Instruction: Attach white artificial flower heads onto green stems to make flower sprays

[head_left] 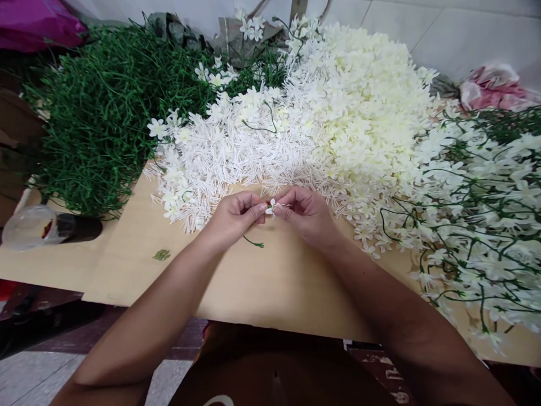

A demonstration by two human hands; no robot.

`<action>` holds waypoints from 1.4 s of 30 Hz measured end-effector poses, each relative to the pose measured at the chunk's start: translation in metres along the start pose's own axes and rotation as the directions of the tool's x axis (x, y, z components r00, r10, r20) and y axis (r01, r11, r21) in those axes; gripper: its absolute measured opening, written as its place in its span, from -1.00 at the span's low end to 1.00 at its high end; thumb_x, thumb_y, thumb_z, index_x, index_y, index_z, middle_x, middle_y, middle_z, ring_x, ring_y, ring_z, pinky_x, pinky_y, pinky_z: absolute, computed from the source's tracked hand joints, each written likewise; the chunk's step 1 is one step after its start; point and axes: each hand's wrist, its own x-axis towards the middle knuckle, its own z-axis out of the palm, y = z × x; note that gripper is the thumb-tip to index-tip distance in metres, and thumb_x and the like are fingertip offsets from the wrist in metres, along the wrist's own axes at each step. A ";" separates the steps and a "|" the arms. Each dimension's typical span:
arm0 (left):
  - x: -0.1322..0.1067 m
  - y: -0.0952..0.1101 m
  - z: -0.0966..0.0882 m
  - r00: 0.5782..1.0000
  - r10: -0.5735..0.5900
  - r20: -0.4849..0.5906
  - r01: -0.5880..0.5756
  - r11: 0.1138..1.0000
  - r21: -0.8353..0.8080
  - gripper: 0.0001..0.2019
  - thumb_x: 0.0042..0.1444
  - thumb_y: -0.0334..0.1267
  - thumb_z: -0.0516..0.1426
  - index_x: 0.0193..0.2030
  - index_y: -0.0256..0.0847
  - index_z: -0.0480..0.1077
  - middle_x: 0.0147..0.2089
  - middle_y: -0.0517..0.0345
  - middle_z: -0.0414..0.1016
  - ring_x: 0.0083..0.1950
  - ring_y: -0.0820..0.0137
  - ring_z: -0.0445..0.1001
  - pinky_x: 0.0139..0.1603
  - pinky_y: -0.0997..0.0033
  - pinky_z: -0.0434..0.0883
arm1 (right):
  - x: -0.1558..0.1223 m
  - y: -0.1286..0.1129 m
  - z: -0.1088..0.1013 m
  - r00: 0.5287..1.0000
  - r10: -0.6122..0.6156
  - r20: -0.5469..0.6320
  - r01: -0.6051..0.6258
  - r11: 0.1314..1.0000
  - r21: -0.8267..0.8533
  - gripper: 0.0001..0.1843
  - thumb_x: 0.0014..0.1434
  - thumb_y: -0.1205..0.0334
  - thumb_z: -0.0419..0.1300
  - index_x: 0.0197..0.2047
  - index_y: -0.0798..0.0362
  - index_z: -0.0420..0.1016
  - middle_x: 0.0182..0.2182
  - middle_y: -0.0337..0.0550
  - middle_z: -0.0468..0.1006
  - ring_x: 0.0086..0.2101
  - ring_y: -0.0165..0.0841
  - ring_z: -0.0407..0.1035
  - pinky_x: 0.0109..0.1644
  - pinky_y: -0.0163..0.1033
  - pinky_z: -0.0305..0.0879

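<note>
Over the front of the tan board, my left hand (240, 215) and my right hand (307, 215) meet almost fingertip to fingertip. Between them is a small white artificial flower (271, 207), with a bit of green at its base. My right thumb and fingers pinch the flower. The left thumb and forefinger are closed on the green end of a stem beside it. A thin green stem (254, 243) with a small bud-like tip shows below my left hand; its upper part is hidden behind the hand. Just beyond my fingers lie loose white stamens (270, 149) in a heap.
Green stems (101, 107) are piled at the left, cream-white petals (367, 96) at the back right. Flowers on green stems (486, 242) cover the right side. A clear plastic cup (31, 228) lies near the left edge. A greenish scrap (161, 255) rests on the board (270, 287).
</note>
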 end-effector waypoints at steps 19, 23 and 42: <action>0.005 -0.007 -0.004 0.996 0.002 0.084 -0.005 0.999 0.035 -0.78 -0.01 -0.24 0.20 -0.56 -0.25 0.28 -0.62 0.29 0.25 -0.54 0.57 0.17 -0.48 0.54 0.12 | -0.004 0.013 0.005 0.998 0.000 0.065 -0.004 0.998 0.066 -0.71 0.05 0.06 0.37 -0.44 0.01 0.38 -0.29 -0.18 0.49 -0.12 -0.33 0.46 0.05 -0.10 0.40; 0.005 -0.007 -0.004 0.994 0.013 0.105 -0.016 0.999 0.027 -0.81 -0.01 -0.27 0.18 -0.55 -0.25 0.28 -0.63 0.30 0.24 -0.54 0.57 0.17 -0.49 0.54 0.12 | 0.000 0.014 0.000 0.993 0.025 0.119 -0.037 0.994 0.104 -0.69 0.03 0.05 0.39 -0.46 0.02 0.38 -0.34 -0.21 0.49 -0.26 -0.41 0.42 -0.07 -0.18 0.39; 0.007 -0.004 -0.006 0.989 0.018 0.150 -0.028 0.997 0.068 -0.73 0.06 -0.10 0.18 -0.49 -0.25 0.31 -0.59 0.28 0.27 -0.52 0.55 0.21 -0.46 0.53 0.16 | 0.003 0.006 0.000 0.981 0.189 0.051 -0.194 0.975 0.111 -0.59 -0.14 -0.06 0.47 -0.48 0.04 0.42 -0.45 -0.26 0.50 -0.38 -0.44 0.37 -0.23 -0.25 0.34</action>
